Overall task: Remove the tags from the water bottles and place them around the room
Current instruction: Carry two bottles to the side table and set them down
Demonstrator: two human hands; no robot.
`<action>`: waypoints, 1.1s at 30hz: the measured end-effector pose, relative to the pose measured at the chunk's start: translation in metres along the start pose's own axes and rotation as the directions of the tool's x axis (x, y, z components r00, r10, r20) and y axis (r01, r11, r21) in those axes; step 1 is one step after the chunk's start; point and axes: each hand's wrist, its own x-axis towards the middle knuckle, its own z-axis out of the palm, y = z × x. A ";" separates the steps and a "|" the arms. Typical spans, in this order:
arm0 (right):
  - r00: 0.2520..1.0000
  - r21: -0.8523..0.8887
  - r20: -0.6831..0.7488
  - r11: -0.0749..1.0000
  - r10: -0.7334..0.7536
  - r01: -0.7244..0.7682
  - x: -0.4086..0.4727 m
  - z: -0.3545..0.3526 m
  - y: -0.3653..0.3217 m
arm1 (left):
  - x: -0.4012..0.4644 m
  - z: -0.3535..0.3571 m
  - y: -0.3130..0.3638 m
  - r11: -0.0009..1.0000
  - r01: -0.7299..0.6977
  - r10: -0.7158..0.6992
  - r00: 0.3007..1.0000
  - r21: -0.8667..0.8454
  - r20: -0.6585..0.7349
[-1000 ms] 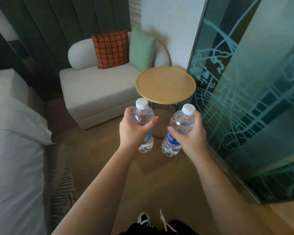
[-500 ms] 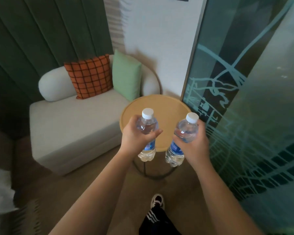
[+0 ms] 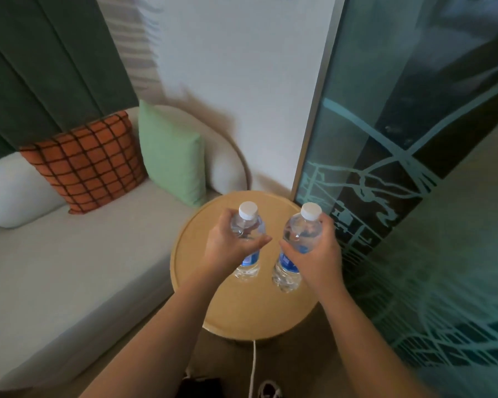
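I hold two clear plastic water bottles with white caps and blue labels, both upright above a round wooden side table [image 3: 242,314]. My left hand [image 3: 227,249] is wrapped around the middle of the left bottle [image 3: 247,225]. My right hand [image 3: 318,254] grips the right bottle [image 3: 301,234] from its right side. The two bottles stand side by side, a small gap apart. Whether their bases touch the tabletop I cannot tell. No tag shows on either bottle.
A cream sofa [image 3: 69,268] sits left of the table, with an orange checked cushion [image 3: 89,159] and a green cushion [image 3: 173,156]. A patterned glass panel [image 3: 414,196] runs along the right. A white wall and green padded panels are behind.
I have walked up to the round table; it now lies directly beneath my hands. Both bottles stay gripped the same way, now over the tabletop instead of the floor.
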 end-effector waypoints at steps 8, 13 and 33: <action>0.969 -0.028 -0.198 0.987 0.147 -0.155 0.060 0.076 0.014 | 0.120 -0.013 -0.055 0.999 -0.043 0.040 0.962 0.008 0.271; 0.919 -0.058 -0.311 0.961 0.241 -0.271 0.097 0.113 0.030 | 0.198 -0.022 -0.085 0.997 -0.048 0.017 0.912 0.066 0.409; 0.903 -0.081 -0.285 0.931 0.320 -0.356 0.203 0.118 0.166 | 0.325 0.136 -0.142 0.987 -0.163 0.133 0.800 -0.001 0.585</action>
